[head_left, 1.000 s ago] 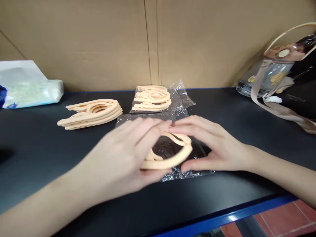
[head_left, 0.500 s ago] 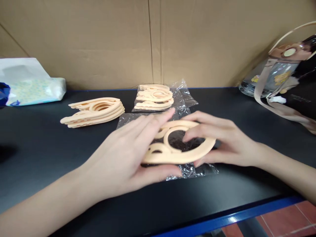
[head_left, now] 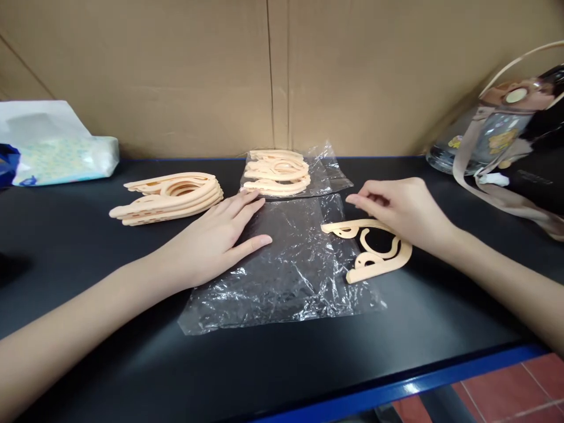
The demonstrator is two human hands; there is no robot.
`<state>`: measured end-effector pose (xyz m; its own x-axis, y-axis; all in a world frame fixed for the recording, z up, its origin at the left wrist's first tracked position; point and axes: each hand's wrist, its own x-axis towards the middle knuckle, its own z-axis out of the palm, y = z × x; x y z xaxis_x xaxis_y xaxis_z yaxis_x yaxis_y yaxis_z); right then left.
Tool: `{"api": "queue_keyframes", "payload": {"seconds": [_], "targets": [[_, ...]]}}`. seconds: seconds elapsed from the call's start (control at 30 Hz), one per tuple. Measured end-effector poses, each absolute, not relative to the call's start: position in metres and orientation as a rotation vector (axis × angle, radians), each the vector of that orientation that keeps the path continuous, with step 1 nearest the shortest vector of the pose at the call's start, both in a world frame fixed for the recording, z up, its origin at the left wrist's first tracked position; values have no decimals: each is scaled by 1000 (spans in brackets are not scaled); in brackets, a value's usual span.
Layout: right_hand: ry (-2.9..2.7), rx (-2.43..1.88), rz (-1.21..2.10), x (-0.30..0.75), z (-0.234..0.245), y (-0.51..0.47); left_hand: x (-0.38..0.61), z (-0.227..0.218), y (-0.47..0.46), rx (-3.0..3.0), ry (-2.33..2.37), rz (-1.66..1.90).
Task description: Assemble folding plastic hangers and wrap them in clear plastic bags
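My left hand point(head_left: 220, 238) lies with fingers spread on the left part of a clear plastic bag point(head_left: 282, 276), which is flat and wrinkled on the black table. A cream folding hanger point(head_left: 379, 267), folded up, rests on the bag's right side and partly on the tabletop. Just above its far edge is my right hand point(head_left: 392, 202), its fingers loosely curled with a gap to the thumb and nothing visible in them. Left of the bag stands a stack of similar folded hangers point(head_left: 176, 200). Behind it, more hangers point(head_left: 277, 172) sit inside another clear bag point(head_left: 328, 170).
A tissue pack point(head_left: 66, 153) is at the back left. On the right stand a clear water bottle point(head_left: 497, 129) with a strap point(head_left: 471, 153) and a black item point(head_left: 541, 158). Brown cardboard point(head_left: 189, 76) rises behind the table, whose front edge point(head_left: 396, 385) is blue.
The hanger held between both hands now lies on the bag's right side. My left hand has moved left onto the plastic, and my right hand has let go and shifted up and away.
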<state>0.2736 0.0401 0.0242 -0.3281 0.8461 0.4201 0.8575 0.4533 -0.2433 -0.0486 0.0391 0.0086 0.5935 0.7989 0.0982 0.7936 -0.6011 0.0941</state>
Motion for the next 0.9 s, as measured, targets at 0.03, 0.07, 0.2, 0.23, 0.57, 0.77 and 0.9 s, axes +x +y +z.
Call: {"api": "queue_keyframes", "payload": {"seconds": [0.03, 0.07, 0.2, 0.23, 0.57, 0.77, 0.9], "targets": [[-2238, -1445, -22, 271, 21, 41, -47, 9, 38, 2772, 1382, 199], [-2246, -1462, -7, 270, 20, 41, -47, 10, 37, 2775, 1378, 195], [-2250, -1455, 209, 279, 35, 40, -45, 11, 36, 2802, 1375, 181], [-2315, -1419, 319, 284, 41, 38, -45, 11, 36, 2811, 1378, 180], [-2794, -1189, 331, 310, 53, 12, -42, 10, 35, 2824, 1337, 192], [-2756, -1269, 329, 301, 43, 17, -42, 12, 35, 2776, 1303, 180], [-2690, -1285, 305, 296, 37, 19, -41, 12, 33, 2759, 1219, 171]]}}
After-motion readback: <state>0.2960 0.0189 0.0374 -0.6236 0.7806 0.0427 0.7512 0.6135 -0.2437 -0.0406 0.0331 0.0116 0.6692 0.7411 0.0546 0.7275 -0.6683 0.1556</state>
